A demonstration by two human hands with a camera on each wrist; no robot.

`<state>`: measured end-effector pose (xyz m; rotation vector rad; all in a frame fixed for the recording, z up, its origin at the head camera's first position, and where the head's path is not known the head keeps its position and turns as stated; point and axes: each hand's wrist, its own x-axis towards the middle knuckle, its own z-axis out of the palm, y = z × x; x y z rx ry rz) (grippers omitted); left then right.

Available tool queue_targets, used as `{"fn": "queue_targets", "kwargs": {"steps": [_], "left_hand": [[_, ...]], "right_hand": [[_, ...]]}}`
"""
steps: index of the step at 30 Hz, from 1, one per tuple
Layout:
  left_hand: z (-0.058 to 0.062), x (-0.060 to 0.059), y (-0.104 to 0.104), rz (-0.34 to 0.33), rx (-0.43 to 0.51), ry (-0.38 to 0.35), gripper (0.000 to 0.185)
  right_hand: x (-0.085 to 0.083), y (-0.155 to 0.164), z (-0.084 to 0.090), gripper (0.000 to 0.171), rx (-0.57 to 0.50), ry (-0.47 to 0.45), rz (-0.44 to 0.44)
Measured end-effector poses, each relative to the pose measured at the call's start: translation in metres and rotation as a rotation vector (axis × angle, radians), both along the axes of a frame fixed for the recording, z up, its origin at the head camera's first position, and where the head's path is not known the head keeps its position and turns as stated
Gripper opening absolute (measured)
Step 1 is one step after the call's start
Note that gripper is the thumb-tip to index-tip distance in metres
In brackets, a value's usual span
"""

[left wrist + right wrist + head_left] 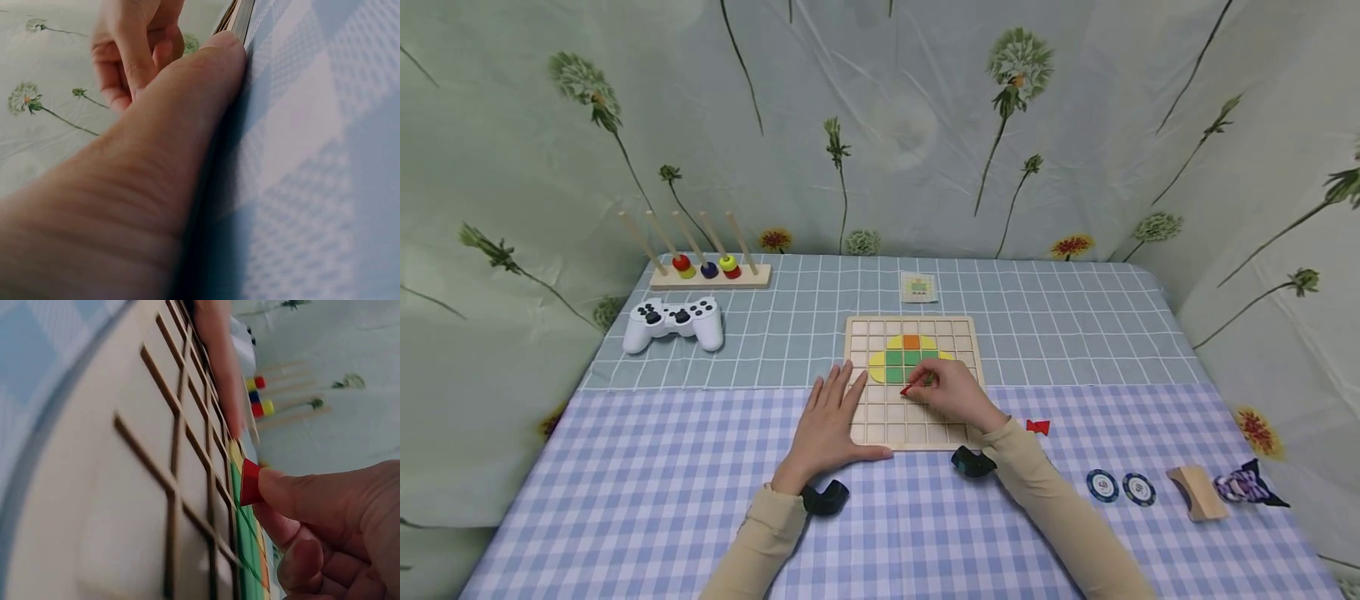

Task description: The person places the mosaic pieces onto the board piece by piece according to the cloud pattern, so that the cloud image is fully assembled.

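A wooden grid board (876,414) lies on the table with yellow, green and orange pieces (912,342) set in its upper middle. My right hand (953,392) pinches a small red piece with slanted sides (250,482) between thumb and index finger, just over the squares below the green pieces (894,375). With fingers straight and spread, my left hand (826,429) rests at the board's left side, its thumb along the near edge. Some pieces are partly hidden behind my right hand. Right of the board lies a red bow-shaped piece (1038,427).
Behind the board is a small pattern card (919,287). A white game controller (673,323) and a peg stand with coloured beads (711,282) are at back left. Toward the right lie two poker chips (1102,485), a wooden arch block (1199,493) and a purple figure (1249,483).
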<state>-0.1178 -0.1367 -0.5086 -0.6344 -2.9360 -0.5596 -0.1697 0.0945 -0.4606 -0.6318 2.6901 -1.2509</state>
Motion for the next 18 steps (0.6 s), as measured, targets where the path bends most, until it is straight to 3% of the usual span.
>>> {"fn": "queue_targets", "kwargs": {"steps": [8,18], "left_hand": [[0.000,0.000,0.001,0.004,-0.012,-0.010,0.120],[-0.001,0.000,0.000,0.004,0.005,0.010,0.121]], "right_hand": [[0.000,-0.019,-0.006,0.004,0.084,0.012,0.023],[0.003,-0.022,-0.007,0.004,0.221,0.143,-0.025]]}}
